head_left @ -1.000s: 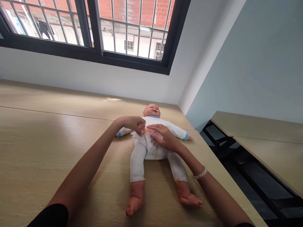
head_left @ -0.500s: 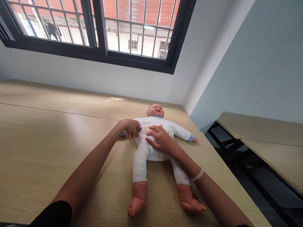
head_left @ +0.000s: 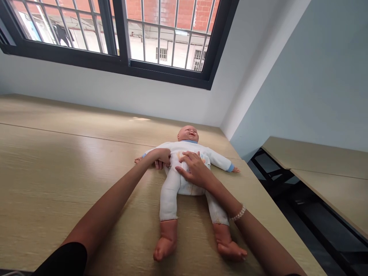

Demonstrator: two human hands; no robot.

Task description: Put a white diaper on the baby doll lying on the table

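A baby doll (head_left: 215, 210) lies on its back on the wooden table (head_left: 86, 172), head toward the window and feet toward me. It wears white trousers (head_left: 169, 197) and a white top (head_left: 217, 156) with blue cuffs and collar. My left hand (head_left: 163, 157) is closed at the left side of the doll's waist, its fingers pinching the edge of the top; the fingertips are partly hidden. Flat across the belly rests my right hand (head_left: 197, 168), fingers spread, covering part of the printed pattern. The doll's arms stretch out to both sides.
Behind the table stands a white wall (head_left: 115, 88) with a dark-framed barred window (head_left: 169, 71). A second table (head_left: 316, 157) with black legs is on the right, beyond a gap at this table's right edge.
My left hand and wrist have shifted slightly down and right, uncovering the doll's arm and hand on the left. My right hand stays on the belly.
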